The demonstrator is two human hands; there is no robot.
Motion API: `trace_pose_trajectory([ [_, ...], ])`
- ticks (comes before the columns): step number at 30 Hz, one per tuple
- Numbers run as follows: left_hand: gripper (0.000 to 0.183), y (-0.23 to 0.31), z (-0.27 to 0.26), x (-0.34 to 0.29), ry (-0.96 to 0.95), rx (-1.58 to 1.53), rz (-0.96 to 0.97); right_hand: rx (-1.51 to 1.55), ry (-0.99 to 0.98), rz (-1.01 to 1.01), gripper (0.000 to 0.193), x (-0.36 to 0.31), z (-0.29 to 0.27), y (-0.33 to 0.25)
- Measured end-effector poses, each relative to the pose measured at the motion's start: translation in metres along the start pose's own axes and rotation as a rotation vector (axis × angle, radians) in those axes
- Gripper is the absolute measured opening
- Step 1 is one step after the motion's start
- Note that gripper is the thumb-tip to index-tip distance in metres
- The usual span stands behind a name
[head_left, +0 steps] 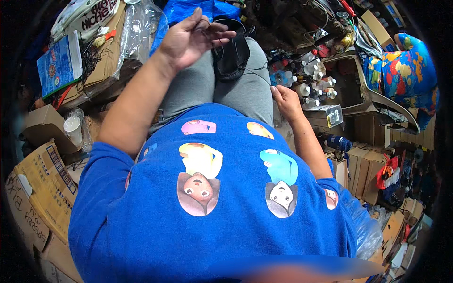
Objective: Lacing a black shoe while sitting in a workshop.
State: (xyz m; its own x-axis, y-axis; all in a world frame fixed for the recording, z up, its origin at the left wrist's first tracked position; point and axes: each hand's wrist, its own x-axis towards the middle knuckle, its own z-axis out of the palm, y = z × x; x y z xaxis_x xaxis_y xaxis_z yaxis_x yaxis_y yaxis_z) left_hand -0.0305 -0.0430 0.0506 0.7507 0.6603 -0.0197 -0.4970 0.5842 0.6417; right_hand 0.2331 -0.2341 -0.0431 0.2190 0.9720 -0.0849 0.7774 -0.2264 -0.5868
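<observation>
A black shoe (232, 56) lies between my thighs on my lap, its opening toward the far side. My left hand (186, 45) is raised over my left thigh, palm turned inward, thumb apart and fingers loosely bent. A thin dark thread seems to loop round its fingers and run down to the shoe. On the other side of the shoe, a dark thread (257, 74) stretches across my right thigh to my right hand (287, 102). That hand is low beside the thigh, its thumb and fingers pinched at the thread's end. The fingers' undersides are hidden.
Several small bottles (314, 78) stand to the right, next to a clear plastic container (330, 115). A colourful bag-like bundle (408, 70) is farther right. On the left are a blue book (59, 63), cardboard (45, 188) and a white cup (73, 127). Blue plastic (170, 16) lies ahead.
</observation>
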Motion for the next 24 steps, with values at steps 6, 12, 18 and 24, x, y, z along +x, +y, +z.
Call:
trace_pose_trajectory([
  [6, 0.048, 0.016, -0.086, 0.009, 0.323, -0.005, -0.071, -0.221, 0.004, -0.129, 0.038, -0.032, -0.009, 0.009],
  [12, 0.045, 0.068, -0.097, -0.008, 0.489, 0.896, -0.067, 1.357, 0.196, 0.469, 0.054, -0.031, -0.044, 0.026],
  [18, 0.053, 0.048, -0.1, 0.058, 0.319, 1.748, -0.046, 0.548, 0.074, -0.245, 0.048, 0.047, -0.052, -0.049],
  [24, 0.067, -0.002, -0.076, 0.093, 0.234, 2.08, -0.236, -0.145, -0.137, -0.139, 0.062, 0.093, -0.02, -0.114],
])
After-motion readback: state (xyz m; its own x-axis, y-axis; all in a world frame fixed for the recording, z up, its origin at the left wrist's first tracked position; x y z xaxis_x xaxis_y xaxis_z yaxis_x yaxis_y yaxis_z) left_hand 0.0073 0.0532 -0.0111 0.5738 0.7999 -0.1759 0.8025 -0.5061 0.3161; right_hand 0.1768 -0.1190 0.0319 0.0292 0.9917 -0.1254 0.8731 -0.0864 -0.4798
